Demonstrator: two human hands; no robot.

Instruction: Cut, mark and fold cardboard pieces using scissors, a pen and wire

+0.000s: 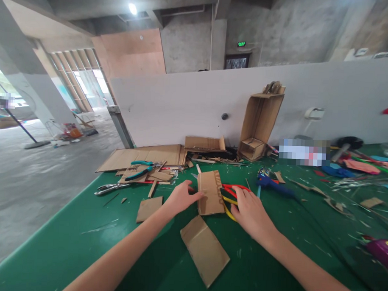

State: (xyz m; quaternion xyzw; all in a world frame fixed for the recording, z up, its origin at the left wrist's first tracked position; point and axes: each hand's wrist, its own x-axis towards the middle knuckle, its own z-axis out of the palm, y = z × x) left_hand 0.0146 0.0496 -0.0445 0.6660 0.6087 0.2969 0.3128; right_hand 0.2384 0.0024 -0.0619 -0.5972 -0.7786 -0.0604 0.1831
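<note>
Cardboard piece (209, 193) is pinched at its edge by the nearly closed left hand (183, 197); the half-curled right hand (251, 212) contacts the red handles (230, 188), grip indeterminable.

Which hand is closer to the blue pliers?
The left hand. It is right of the blue pliers, at the left edge of the held cardboard; the right hand is farther off, beyond that cardboard's right edge.

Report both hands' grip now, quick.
Left hand: grip closed on small brown rectangular cardboard piece.
Right hand: at curved red handles and curved yellow handles; can't tell if closed.
</note>
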